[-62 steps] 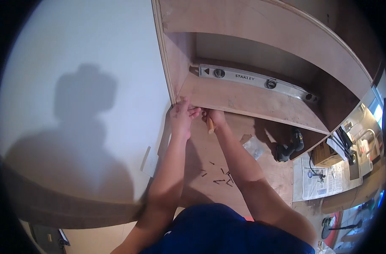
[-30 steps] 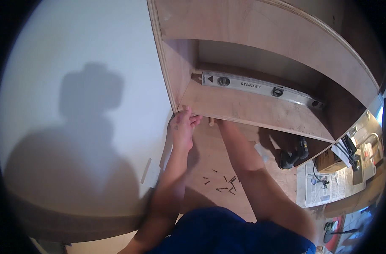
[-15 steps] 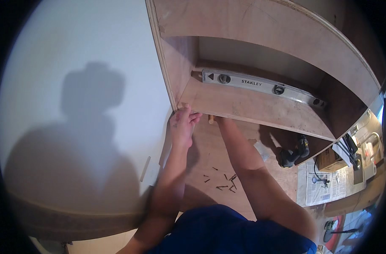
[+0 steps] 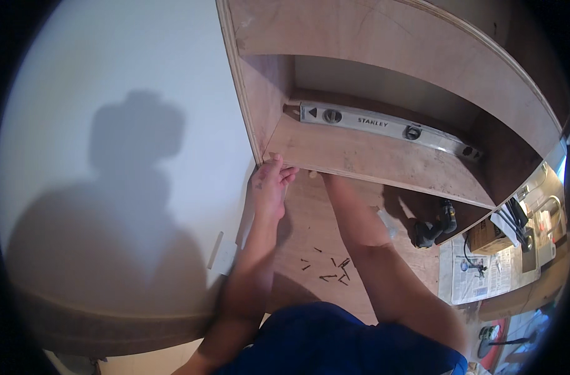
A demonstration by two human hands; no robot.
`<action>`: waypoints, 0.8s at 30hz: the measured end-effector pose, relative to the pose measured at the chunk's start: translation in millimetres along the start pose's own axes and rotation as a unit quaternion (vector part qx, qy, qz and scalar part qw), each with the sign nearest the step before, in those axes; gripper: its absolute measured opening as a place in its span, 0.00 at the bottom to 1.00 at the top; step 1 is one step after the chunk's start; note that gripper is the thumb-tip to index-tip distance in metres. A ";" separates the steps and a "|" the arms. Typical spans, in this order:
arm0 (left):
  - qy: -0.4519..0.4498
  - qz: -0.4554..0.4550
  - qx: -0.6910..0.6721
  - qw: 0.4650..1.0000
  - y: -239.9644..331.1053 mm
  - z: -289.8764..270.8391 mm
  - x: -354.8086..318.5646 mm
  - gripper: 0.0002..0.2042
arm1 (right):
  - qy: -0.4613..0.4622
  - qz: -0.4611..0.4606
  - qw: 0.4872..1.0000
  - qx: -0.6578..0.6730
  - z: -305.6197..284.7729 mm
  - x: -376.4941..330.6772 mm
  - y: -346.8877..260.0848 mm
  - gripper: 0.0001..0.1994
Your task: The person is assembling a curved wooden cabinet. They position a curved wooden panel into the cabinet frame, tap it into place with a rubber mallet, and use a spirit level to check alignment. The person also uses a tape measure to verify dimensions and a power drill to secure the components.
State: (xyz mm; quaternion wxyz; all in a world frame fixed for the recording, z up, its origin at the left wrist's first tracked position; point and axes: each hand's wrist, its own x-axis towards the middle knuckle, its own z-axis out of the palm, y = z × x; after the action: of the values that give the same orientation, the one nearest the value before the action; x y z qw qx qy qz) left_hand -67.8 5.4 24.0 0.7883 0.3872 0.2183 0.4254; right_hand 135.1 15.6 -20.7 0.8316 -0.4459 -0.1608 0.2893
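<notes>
My left hand point(image 4: 271, 182) grips the front edge of a plywood shelf point(image 4: 360, 150) at its left corner, thumb on top and fingers curled at the edge. My right forearm point(image 4: 350, 209) reaches under the same shelf, so the right hand's fingers are hidden. Beside that wrist, the rounded end of a wooden stick or handle point(image 4: 313, 175) peeks out below the edge; whether the right hand holds it does not show. On the shelf, against the back, lies a long silver spirit level point(image 4: 378, 128).
Several dark screws point(image 4: 335, 269) lie scattered on the wooden surface below. A black power tool point(image 4: 431, 231) stands under the shelf's right part. Farther right are newspaper point(image 4: 478, 278), a cardboard box point(image 4: 488, 236) and a sink point(image 4: 530, 256). A white wall point(image 4: 191, 56) rises at my left.
The wooden end by my right wrist has drawn back under the shelf, so less of it shows. My right forearm has shifted slightly to the right; my left hand stays in place.
</notes>
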 end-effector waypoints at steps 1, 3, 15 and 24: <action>0.003 0.000 -0.004 1.000 -0.2 0.2 -0.8 0.15 | 0.000 0.002 1.000 0.001 1.1 -1.7 3.2 0.10; 0.007 0.005 -0.001 1.000 2.0 1.2 -0.6 0.15 | -0.001 0.004 1.000 0.001 6.9 -2.6 7.7 0.10; -0.025 0.011 -0.047 0.999 -6.5 3.9 5.8 0.13 | -0.004 0.006 0.998 -0.065 -18.4 -21.0 29.4 0.10; -0.015 0.001 0.037 0.999 -14.0 -0.6 2.6 0.26 | 0.064 0.117 0.990 -0.053 -102.1 -173.4 34.0 0.08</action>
State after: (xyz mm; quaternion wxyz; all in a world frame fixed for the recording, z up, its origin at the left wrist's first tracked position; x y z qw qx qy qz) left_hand -59.7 3.1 12.4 0.7763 0.4230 0.2215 0.4115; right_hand 41.8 -144.2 -106.9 0.7761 -0.5224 -0.0686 0.3464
